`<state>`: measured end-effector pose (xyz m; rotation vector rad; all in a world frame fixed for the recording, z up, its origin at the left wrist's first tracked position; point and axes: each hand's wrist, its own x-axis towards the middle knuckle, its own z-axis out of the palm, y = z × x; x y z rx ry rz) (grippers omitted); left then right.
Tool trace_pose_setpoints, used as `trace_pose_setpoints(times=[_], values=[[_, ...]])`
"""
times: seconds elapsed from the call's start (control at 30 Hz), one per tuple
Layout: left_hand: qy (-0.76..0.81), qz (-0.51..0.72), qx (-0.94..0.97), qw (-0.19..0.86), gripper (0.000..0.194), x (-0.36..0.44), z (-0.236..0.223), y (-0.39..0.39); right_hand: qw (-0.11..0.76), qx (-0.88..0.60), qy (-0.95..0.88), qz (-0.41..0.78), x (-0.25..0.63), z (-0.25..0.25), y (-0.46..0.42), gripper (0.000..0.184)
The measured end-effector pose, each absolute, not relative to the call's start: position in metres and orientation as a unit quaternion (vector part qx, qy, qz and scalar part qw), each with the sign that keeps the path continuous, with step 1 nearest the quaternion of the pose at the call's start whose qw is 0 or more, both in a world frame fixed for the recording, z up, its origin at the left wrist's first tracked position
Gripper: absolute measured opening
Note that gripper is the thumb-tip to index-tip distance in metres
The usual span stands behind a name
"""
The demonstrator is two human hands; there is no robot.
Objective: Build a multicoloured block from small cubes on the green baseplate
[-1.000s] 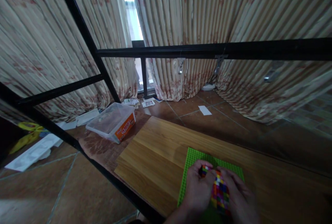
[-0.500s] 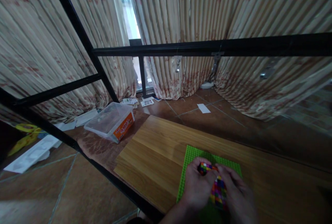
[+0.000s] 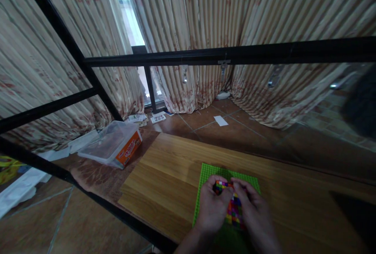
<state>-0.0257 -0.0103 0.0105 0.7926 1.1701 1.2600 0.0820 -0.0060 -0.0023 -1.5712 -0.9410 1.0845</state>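
Observation:
A green studded baseplate (image 3: 199, 199) lies on the wooden board. Over it sits a block of many small coloured toy bricks (image 3: 234, 211), in purple, red, orange, yellow and white. My left hand (image 3: 213, 205) curls round its left and far side, thumb bent inward across the bricks. From the right, my right hand (image 3: 254, 211) closes on the same bricks, its fingertips at the far edge close to my left thumb. My hands cover much of the bricks, and whether they are fixed to the baseplate I cannot tell.
The wooden board (image 3: 158, 171) lies on a brown cloth. At its left stands a clear plastic box (image 3: 110, 144) with an orange label. A black metal rail (image 3: 182, 56) crosses behind, before patterned curtains (image 3: 211, 15). Papers (image 3: 221, 120) lie on the tiled floor. A dark shape (image 3: 361, 101) is at far right.
The view has turned a little to the right, so everything sits further left. My hands keep much the same grip on the bricks. A dark shape has appeared at the right edge.

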Motion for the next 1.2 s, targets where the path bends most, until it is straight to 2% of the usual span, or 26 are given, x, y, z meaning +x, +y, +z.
trace_pose_setpoints(times=[0.17,0.57,1.2], values=[[0.498,0.534,0.338,0.594,0.019,-0.0273,0.0106,-0.0133,0.518,-0.589,-0.367,0.499,0.09,0.0044,-0.0076,0.046],[0.485,0.539,0.348,0.594,0.022,-0.029,0.0108,-0.0145,0.516,-0.54,-0.348,0.567,0.0923,0.0013,-0.0108,0.04],[0.473,0.537,0.349,0.605,0.026,-0.0275,0.0083,-0.0141,0.492,-0.564,-0.35,0.563,0.0903,0.005,-0.0108,0.04]])
